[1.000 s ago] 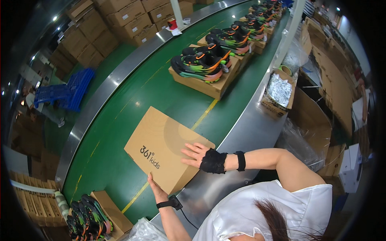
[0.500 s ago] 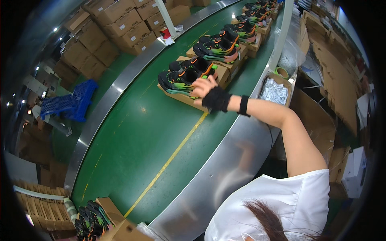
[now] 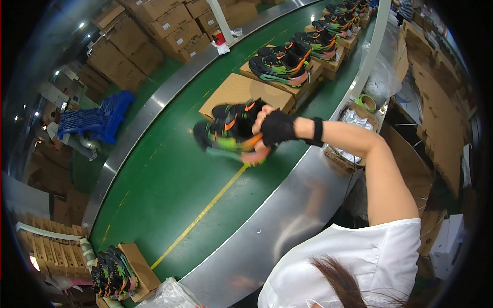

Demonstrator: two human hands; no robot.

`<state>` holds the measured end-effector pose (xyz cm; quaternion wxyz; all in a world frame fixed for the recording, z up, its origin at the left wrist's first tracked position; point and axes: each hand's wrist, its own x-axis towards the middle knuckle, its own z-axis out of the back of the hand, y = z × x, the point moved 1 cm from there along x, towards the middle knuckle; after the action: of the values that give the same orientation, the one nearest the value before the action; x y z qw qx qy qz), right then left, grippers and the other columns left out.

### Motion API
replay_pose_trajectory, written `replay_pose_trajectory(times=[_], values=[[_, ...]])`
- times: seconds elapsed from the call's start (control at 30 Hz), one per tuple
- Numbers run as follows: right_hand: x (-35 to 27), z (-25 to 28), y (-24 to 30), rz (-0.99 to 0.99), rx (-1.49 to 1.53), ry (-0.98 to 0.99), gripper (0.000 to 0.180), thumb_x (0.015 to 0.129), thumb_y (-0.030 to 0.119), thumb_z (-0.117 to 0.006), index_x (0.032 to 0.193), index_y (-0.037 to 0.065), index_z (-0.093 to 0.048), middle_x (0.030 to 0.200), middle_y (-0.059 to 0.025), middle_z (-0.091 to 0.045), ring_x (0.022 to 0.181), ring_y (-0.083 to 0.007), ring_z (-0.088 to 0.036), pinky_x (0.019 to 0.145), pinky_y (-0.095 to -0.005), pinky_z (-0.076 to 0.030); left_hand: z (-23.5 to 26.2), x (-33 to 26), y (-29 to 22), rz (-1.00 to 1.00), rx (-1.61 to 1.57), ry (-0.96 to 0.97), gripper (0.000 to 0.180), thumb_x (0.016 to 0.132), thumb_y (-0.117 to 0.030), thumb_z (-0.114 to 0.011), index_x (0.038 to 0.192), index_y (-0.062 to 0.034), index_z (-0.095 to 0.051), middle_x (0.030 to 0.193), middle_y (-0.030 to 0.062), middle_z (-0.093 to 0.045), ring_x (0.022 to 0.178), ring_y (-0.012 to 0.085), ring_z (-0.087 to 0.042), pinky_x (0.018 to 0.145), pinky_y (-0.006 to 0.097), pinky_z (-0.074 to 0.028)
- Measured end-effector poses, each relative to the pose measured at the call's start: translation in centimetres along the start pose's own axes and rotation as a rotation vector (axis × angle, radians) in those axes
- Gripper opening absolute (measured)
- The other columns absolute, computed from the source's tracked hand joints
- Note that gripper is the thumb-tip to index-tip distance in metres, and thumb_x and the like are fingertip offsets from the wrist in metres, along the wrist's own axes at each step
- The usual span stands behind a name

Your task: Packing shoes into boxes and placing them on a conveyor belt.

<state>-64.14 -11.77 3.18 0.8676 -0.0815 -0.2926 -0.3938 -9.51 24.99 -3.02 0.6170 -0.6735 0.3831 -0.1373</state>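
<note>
My right hand (image 3: 266, 126), in a black wrist wrap, is closed on a pair of black sneakers (image 3: 233, 128) with green, orange and pink soles. The sneakers hang over the green conveyor belt (image 3: 169, 205), blurred by motion, just off the near edge of a closed brown shoebox (image 3: 251, 92). My fingers grip them at the heel end. Of my left hand only a skin-coloured sliver seems to show at the bottom edge, beside a clear plastic bag (image 3: 172, 295); its fingers cannot be made out.
More sneaker pairs on boxes (image 3: 282, 64) line the belt toward the back. At lower left, several sneakers (image 3: 115, 274) stand by a brown box (image 3: 138, 269). A carton of silvery packets (image 3: 357, 120) and a tape roll (image 3: 366, 103) sit by the belt's right metal rim. Stacked cartons (image 3: 172, 28) stand beyond.
My right hand has closed on the sneakers and lifted them off the shoebox, toward me, baring its lid. The plastic bag at the bottom shows more, and the view has shifted slightly.
</note>
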Motion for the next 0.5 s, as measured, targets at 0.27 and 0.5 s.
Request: replay_pose_trajectory(times=[0.27, 0.5], values=[[-9.0, -5.6, 16.2, 0.340, 0.339, -0.067, 0.024, 0.035, 0.039, -0.047, 0.037, 0.018, -0.035, 0.050, -0.0014, -0.040, 0.060, -0.0256, -0.042, 0.061, -0.0438, -0.032, -29.3, -0.1, 0.0, -0.301, 0.601, 0.859, 0.033, 0.083, -0.019, -0.048, 0.110, 0.0011, -0.050, 0.113, 0.0131, -0.050, 0.107, 0.0251, -0.046, 0.089, 0.034, -0.037], [-4.9, -10.4, 13.7, 0.272, 1.046, 0.746, 0.030, 0.063, 0.032, -0.060, 0.078, 0.006, -0.060, 0.070, -0.0118, -0.059, 0.060, -0.0245, -0.056, 0.057, -0.0335, -0.044, -34.6, -1.9, 9.2, -0.197, 1.140, 1.180, 0.044, 0.087, -0.035, -0.044, 0.104, 0.0056, -0.051, 0.100, 0.0243, -0.054, 0.097, 0.0333, -0.052, 0.085, 0.036, -0.039]])
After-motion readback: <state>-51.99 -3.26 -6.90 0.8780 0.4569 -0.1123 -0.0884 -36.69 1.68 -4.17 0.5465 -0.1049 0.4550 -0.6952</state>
